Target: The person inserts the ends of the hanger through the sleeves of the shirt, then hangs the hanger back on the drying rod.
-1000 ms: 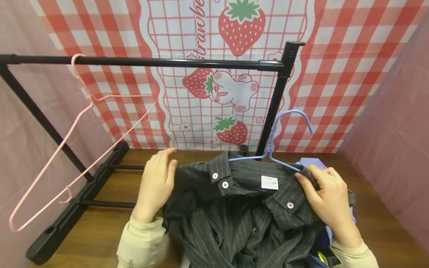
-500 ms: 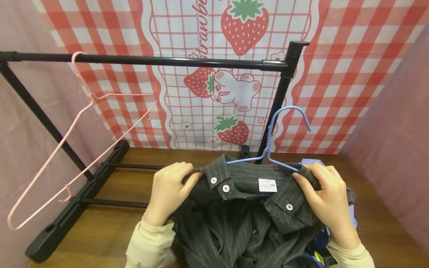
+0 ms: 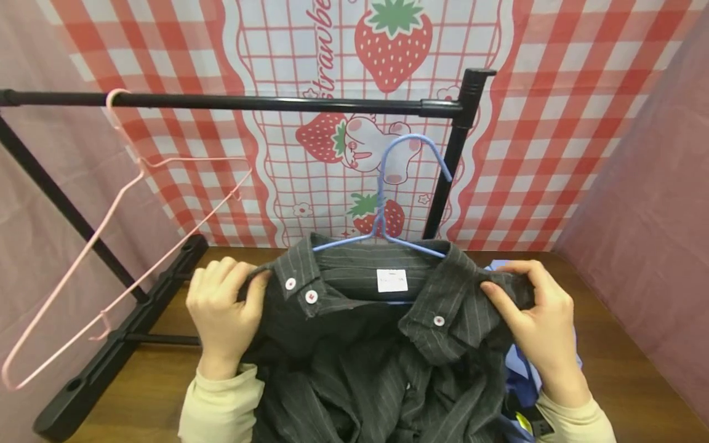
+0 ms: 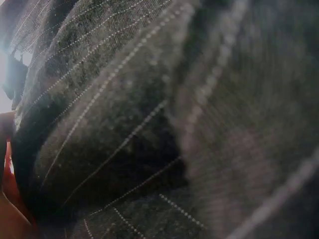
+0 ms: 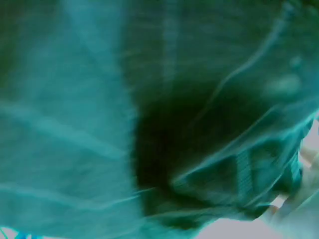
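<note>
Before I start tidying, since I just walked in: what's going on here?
A person's left hand and right hand hold a dark pinstriped shirt near its shoulders. A blue hanger is inside it, its hook sticking up above the collar, not on the black bar behind. A bare pink hanger hangs from that bar.

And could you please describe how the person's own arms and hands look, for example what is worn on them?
The left hand and right hand are bare: no gloves or rings show. Both arms wear plain, pale cream sleeves, the left sleeve and right sleeve, creased and ending near the wrists.
</note>
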Demonstrator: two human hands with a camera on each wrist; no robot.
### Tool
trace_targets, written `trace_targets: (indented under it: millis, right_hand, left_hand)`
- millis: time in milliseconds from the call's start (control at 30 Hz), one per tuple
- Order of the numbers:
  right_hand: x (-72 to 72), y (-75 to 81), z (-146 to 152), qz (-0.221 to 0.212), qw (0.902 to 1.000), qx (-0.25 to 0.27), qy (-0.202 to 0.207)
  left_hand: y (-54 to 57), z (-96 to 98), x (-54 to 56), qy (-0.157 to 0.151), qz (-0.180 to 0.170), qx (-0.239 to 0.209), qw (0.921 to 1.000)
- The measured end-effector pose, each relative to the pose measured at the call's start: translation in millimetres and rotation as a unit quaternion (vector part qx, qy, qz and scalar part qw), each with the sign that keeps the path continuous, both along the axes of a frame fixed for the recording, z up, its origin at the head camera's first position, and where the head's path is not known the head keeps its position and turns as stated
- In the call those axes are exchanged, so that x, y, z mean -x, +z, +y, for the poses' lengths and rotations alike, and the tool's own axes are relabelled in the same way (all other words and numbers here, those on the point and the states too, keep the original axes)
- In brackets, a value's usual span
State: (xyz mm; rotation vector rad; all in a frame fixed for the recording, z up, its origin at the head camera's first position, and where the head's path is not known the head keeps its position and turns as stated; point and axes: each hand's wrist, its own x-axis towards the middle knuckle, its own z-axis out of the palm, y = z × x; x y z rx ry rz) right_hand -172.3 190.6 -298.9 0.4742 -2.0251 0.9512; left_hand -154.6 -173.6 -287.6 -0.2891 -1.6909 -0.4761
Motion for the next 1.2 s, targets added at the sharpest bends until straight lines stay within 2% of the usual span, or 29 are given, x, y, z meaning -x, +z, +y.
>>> trace_targets:
  millis: [133, 267, 367, 400, 533, 600, 667, 833, 1067, 1200]
  right_hand:
    - [0.2, -3.5, -4.2, -0.035, 0.9942, 0.08, 0.063]
    - [2.9, -8.7, -13.2, -0.08, 0.971, 0.149, 0.169]
    - [3.1, -12.4, -22.2, -0.111, 0.9502, 0.164, 0.241]
    - [2.6, -14.1, -26.1, -0.119, 0.9461, 0.161, 0.255]
    - [-1.0, -24.7, -47.0, -0.168, 0.9448, 0.122, 0.254]
    - [-1.8, -32.9, -59.3, -0.194, 0.9465, 0.082, 0.245]
    - [-1.4, -41.3, -71.1, -0.221, 0.9408, 0.034, 0.255]
    - [4.7, -58.8, -95.5, -0.28, 0.9114, -0.067, 0.294]
    - [3.6, -72.5, -114.4, -0.363, 0.8594, -0.147, 0.329]
    - [0.8, -72.2, -122.0, -0.387, 0.8444, -0.195, 0.315]
  left_hand:
    - [3.1, -13.1, -7.0, 0.009, 0.009, -0.045, 0.9989]
    - [7.0, -24.0, -16.0, 0.032, 0.021, -0.103, 0.9939]
    - [10.1, -30.7, -24.2, 0.056, 0.032, -0.15, 0.9866]
    - [10.9, -32.8, -27.0, 0.067, 0.036, -0.162, 0.9838]
    - [14.1, -40.6, -37.7, 0.12, 0.047, -0.204, 0.9704]
    - [15.9, -44.5, -43.1, 0.147, 0.05, -0.222, 0.9626]
    - [17.4, -48.4, -48.6, 0.175, 0.052, -0.233, 0.9552]
    - [18.9, -56.5, -61.7, 0.229, 0.054, -0.242, 0.9412]
    - [15.9, -63.5, -67.6, 0.263, 0.086, -0.264, 0.9241]
    - [16.1, -63.1, -69.3, 0.295, 0.074, -0.263, 0.9156]
